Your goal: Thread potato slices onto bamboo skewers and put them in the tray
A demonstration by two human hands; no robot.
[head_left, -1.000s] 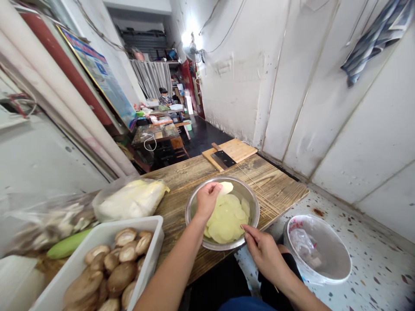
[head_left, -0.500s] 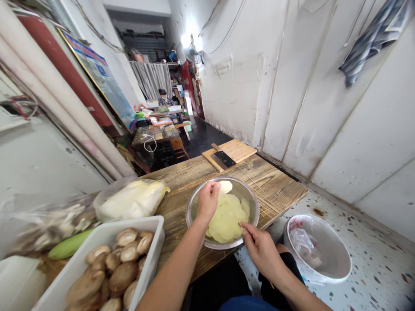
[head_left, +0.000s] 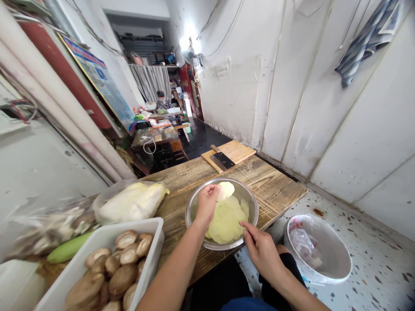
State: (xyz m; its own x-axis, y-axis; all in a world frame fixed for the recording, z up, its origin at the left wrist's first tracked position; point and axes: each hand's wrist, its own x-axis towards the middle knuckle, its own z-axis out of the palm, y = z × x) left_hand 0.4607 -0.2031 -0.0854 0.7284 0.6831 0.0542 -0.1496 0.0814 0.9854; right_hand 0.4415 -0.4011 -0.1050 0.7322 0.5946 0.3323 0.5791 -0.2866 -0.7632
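A steel bowl (head_left: pixel 192 206) of pale yellow potato slices (head_left: pixel 227 220) sits on the wooden table (head_left: pixel 181 177) in front of me. My left hand (head_left: pixel 206 203) is over the bowl, fingers pinched on one potato slice (head_left: pixel 225 190) lifted above the rest. My right hand (head_left: pixel 262 250) rests at the bowl's near right rim, fingers closed on a thin bamboo skewer (head_left: pixel 241 223) whose tip points toward the slices.
A white tub of shiitake mushrooms (head_left: pixel 119 268) stands near left, with a green vegetable (head_left: pixel 66 249) and bagged cabbage (head_left: pixel 129 201) behind it. A cutting board with a cleaver (head_left: pixel 223 160) lies at the far end; loose skewers (head_left: pixel 259 190) lie to the right. A lined white bin (head_left: pixel 316 250) stands on the floor.
My right hand has edged left and closer to the bowl with the skewer. My left hand keeps the slice lifted, barely moving.
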